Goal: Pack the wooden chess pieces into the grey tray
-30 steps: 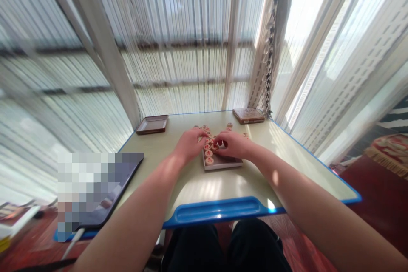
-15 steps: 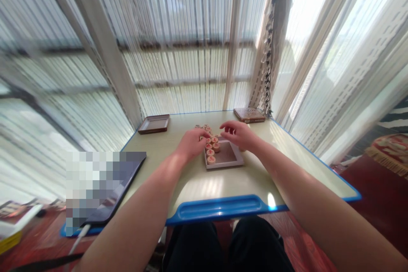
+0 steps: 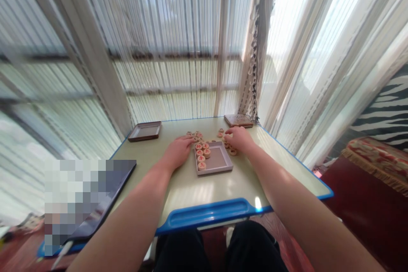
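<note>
A small shallow grey tray point(image 3: 219, 162) lies in the middle of the table, with several round wooden game pieces point(image 3: 202, 156) lined up along its left side. More loose pieces point(image 3: 195, 134) lie scattered on the table just beyond it. My left hand point(image 3: 177, 151) rests flat on the table at the tray's left edge, fingers stretched toward the loose pieces. My right hand point(image 3: 238, 138) is at the tray's far right corner, fingers curled over a few pieces point(image 3: 232, 151) there; what they hold is hidden.
A brown box half point(image 3: 144, 131) sits at the back left of the table point(image 3: 197, 187), another brown box point(image 3: 238, 120) at the back right. A dark tablet point(image 3: 105, 195) lies at the left. Curtains close in behind and to the right.
My right hand has left the tray and moved back and right to the loose pieces. My left hand slid off the tray to its left edge. The view shifted a little.
</note>
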Demonstrator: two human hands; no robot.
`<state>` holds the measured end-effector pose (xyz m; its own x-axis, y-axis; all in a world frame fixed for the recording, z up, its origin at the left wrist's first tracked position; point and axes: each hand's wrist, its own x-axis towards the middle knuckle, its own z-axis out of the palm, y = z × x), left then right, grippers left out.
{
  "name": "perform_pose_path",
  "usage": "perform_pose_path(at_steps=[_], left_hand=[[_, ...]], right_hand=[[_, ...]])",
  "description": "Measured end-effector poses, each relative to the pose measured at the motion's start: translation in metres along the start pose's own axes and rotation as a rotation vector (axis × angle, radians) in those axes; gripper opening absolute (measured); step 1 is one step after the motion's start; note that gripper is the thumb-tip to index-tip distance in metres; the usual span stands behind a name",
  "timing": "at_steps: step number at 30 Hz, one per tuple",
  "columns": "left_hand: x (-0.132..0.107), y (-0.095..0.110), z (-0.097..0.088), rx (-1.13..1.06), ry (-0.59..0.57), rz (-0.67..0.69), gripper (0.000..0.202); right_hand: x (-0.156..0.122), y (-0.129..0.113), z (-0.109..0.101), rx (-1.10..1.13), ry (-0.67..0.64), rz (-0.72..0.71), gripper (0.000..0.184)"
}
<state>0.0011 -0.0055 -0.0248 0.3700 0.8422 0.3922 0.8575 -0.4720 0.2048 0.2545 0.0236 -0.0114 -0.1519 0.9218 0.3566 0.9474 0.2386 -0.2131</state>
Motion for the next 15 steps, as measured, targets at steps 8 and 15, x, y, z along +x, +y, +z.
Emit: perform_pose_path(at_steps=[8,15], left_hand=[[0.0006,0.0015,0.0028,-0.049,-0.037,-0.045,0.041],[0.0003,0.0051,0.0003,-0.031,0.086,-0.016,0.036]], right_hand=[[0.0002,-0.0033,0.0034,0.030,0.026,0.098,0.035],[0.0025,-0.0043,0.0046,0.070,0.020,0.130,0.024]])
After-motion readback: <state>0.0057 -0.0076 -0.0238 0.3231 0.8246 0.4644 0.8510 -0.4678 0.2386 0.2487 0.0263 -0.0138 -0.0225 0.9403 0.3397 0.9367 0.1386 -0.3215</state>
